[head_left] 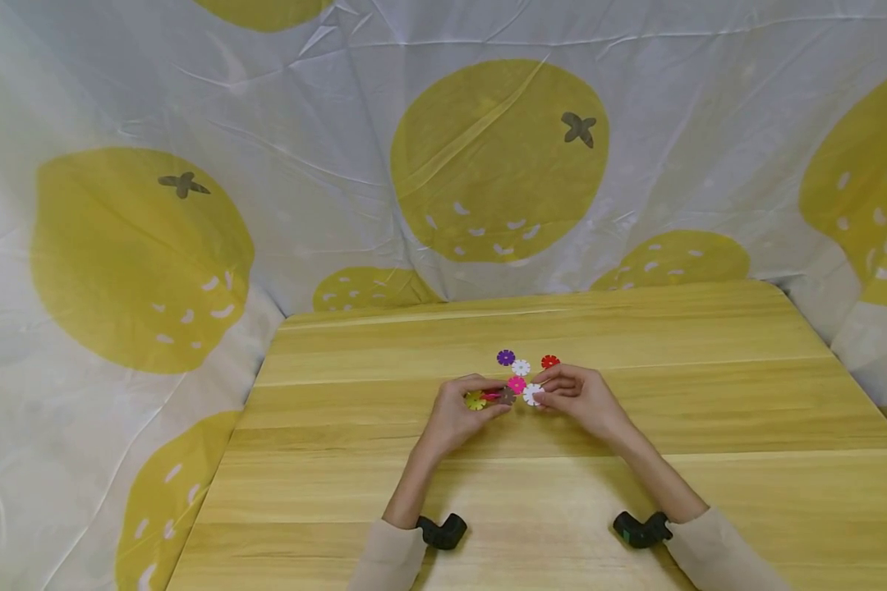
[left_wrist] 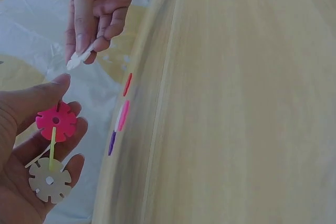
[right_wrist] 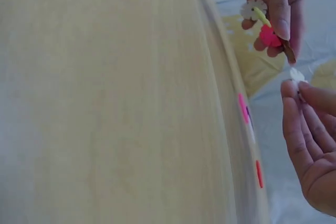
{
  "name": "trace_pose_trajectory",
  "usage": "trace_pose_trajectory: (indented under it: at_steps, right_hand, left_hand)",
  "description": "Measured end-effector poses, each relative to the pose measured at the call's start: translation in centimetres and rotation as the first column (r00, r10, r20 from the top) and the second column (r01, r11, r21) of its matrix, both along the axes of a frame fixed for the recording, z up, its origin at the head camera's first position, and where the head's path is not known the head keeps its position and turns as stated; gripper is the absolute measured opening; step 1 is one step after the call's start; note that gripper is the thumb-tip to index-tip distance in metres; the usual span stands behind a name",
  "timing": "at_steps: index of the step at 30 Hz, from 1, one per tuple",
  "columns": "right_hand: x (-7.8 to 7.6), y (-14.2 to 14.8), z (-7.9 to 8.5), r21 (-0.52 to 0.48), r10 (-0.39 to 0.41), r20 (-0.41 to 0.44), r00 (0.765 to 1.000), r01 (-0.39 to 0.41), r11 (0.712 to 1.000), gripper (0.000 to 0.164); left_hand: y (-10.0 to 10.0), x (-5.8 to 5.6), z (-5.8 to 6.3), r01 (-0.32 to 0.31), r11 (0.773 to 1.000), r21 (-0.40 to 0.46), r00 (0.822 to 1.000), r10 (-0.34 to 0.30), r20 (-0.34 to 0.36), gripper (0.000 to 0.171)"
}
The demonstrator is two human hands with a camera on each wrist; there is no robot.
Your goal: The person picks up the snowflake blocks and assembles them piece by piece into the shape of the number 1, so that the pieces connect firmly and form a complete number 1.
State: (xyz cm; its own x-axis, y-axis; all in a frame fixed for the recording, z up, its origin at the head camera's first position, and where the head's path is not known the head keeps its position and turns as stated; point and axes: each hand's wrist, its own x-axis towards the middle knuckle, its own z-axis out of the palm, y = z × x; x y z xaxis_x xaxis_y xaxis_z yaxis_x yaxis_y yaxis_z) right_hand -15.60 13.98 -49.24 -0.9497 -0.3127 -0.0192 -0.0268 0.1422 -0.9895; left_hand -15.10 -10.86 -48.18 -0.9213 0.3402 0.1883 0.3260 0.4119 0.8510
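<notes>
My left hand (head_left: 464,410) grips a small chain of interlocked notched plastic discs. In the chain are a yellow disc (head_left: 475,400), a pink disc (left_wrist: 55,121), a white disc (left_wrist: 50,181) and, at the fingertips, a brown disc (head_left: 507,396). My right hand (head_left: 580,400) pinches a separate white notched disc (head_left: 532,395) between thumb and fingers. This disc faces the brown one, with a small gap between them in the right wrist view. Both hands are above the table, close together.
Loose notched discs lie on the wooden table (head_left: 532,492) just beyond the hands: purple (head_left: 506,358), white (head_left: 521,368), pink (head_left: 517,385) and red (head_left: 550,361). A lemon-patterned cloth (head_left: 325,180) hangs behind the table's far edge. Black wrist devices (head_left: 443,532) sit by the sleeves.
</notes>
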Motion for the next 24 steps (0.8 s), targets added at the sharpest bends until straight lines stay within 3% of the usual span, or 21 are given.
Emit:
trace_pose_trajectory:
  at_steps: [15,24]
  right_hand:
    - [0.75,-0.74,0.08,0.053,-0.017,-0.131,0.991,0.024,0.998,0.025]
    - [0.66,-0.83,-0.30,0.065,-0.043,-0.166,0.985,0.054,0.996,0.026]
  left_hand:
    - [0.13,0.07,0.05,0.015,1.000,-0.021,1.000,-0.015,0.011,0.032]
    - [0.20,0.09,0.30,0.015,1.000,-0.021,1.000,-0.015,0.017,0.030]
